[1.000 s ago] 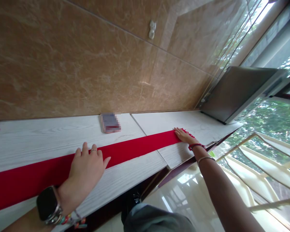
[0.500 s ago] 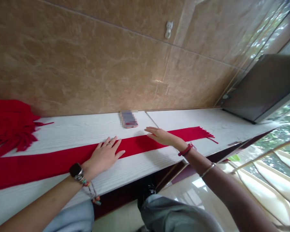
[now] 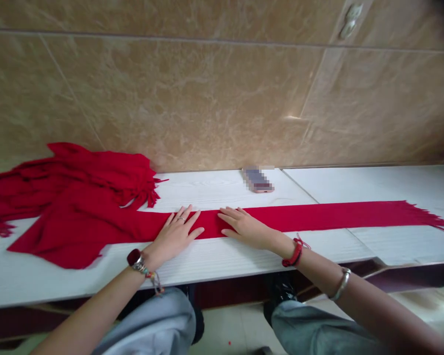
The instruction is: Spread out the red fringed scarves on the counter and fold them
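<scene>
Cloth [image 3: 318,216] pt. unseen under LH [image 3: 177,231], RH [image 3: 246,228]

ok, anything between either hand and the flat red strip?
Nothing visible: left hand and right hand both rest on the strip. Phone lies beyond it, toward the wall, out of the way.

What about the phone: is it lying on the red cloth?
No: the phone lies on the white tabletop, apart from the red cloth.
</scene>
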Demonstrator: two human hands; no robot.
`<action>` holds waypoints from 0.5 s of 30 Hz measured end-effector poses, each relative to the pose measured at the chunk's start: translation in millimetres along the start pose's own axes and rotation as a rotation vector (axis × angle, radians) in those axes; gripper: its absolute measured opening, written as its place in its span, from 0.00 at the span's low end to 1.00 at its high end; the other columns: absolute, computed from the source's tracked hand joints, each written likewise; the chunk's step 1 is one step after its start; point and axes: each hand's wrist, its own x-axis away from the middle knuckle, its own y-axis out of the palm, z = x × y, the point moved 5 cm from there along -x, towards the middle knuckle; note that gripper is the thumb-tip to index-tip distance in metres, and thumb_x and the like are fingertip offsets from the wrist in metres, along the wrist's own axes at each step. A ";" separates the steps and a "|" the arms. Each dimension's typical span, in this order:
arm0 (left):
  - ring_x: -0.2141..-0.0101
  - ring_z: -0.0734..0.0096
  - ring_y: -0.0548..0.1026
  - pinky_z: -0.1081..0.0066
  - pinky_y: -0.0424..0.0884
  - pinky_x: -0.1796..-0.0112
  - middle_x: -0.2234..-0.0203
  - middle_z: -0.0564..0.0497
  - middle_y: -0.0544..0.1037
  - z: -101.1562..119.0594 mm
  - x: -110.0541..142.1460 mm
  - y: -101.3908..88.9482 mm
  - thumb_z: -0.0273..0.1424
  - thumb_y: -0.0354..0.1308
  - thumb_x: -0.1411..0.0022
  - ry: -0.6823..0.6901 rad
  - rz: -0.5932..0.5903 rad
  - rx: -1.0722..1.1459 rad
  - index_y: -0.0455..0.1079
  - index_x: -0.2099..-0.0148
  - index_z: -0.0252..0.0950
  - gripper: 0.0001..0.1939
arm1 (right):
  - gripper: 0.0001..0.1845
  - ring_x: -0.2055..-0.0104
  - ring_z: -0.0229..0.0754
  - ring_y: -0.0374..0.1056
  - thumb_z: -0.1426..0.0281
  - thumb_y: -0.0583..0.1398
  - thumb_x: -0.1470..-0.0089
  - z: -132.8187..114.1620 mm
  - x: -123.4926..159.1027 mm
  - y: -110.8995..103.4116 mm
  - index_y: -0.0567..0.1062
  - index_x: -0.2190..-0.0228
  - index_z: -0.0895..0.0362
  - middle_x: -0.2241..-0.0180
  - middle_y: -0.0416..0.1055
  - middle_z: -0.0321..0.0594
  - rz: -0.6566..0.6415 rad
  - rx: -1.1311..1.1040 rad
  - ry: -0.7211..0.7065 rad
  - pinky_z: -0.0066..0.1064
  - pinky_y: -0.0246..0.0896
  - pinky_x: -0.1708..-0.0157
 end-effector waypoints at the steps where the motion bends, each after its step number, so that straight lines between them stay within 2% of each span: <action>1: 0.40 0.58 0.43 0.59 0.48 0.45 0.38 0.44 0.46 -8.7 4.5 0.1 0.43 0.38 0.36 -0.018 0.008 -0.007 0.48 0.37 0.38 0.27 | 0.27 0.40 0.49 0.47 0.61 0.47 0.41 -6.0 -4.6 0.8 0.59 0.45 0.62 0.42 0.53 0.51 -0.018 -0.013 -0.030 0.46 0.45 0.44; 4: 0.40 0.57 0.45 0.57 0.49 0.46 0.38 0.45 0.47 -30.7 14.4 0.4 0.42 0.38 0.35 -0.068 0.016 -0.012 0.48 0.37 0.39 0.27 | 0.27 0.40 0.47 0.47 0.61 0.48 0.42 -24.3 -20.6 2.9 0.59 0.45 0.61 0.42 0.52 0.50 -0.059 -0.046 -0.146 0.44 0.43 0.43; 8: 0.40 0.57 0.46 0.56 0.52 0.47 0.39 0.44 0.47 -52.5 23.0 0.1 0.43 0.37 0.36 -0.130 0.003 -0.013 0.47 0.37 0.40 0.27 | 0.27 0.41 0.46 0.49 0.63 0.50 0.43 -46.0 -44.8 5.3 0.60 0.46 0.64 0.43 0.56 0.51 -0.083 -0.044 -0.288 0.39 0.44 0.43; 12: 0.41 0.54 0.48 0.54 0.51 0.47 0.39 0.43 0.49 -71.4 35.0 -2.6 0.43 0.37 0.36 -0.199 0.009 -0.047 0.48 0.38 0.39 0.27 | 0.24 0.42 0.44 0.52 0.65 0.51 0.43 -65.1 -67.6 7.4 0.63 0.47 0.65 0.45 0.59 0.50 -0.095 -0.038 -0.374 0.34 0.49 0.45; 15: 0.41 0.54 0.49 0.54 0.51 0.46 0.39 0.42 0.50 -85.5 45.6 -3.2 0.43 0.38 0.36 -0.243 0.012 -0.069 0.49 0.38 0.36 0.28 | 0.23 0.42 0.44 0.53 0.68 0.51 0.43 -78.7 -80.1 9.8 0.63 0.48 0.66 0.46 0.60 0.50 -0.096 -0.026 -0.417 0.33 0.50 0.45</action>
